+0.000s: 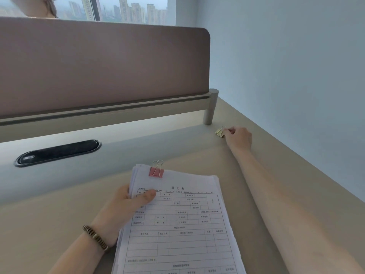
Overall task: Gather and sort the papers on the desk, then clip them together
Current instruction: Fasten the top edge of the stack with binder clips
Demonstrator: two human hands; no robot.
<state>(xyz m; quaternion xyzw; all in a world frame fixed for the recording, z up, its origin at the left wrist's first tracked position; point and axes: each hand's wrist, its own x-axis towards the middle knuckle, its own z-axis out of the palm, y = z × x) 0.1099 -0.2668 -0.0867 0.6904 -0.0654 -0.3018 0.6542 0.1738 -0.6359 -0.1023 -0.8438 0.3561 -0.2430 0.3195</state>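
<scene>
A stack of printed forms point(181, 224) lies on the beige desk point(59, 224), close to me. A pink binder clip point(156, 172) grips the stack's top edge near its left corner. My left hand point(126, 206) holds the stack's left side, thumb on the top sheet. My right hand point(238, 138) is stretched out to the far right of the desk. Its fingertips pinch the wire handle of a gold binder clip point(219, 132) that rests on the desk.
A brown partition screen point(98, 66) on a metal rail with a round post point(210, 107) closes off the back of the desk. A black oval cable port point(57, 152) sits at the left. A pale wall point(296, 76) runs along the right edge. Someone sits behind the screen.
</scene>
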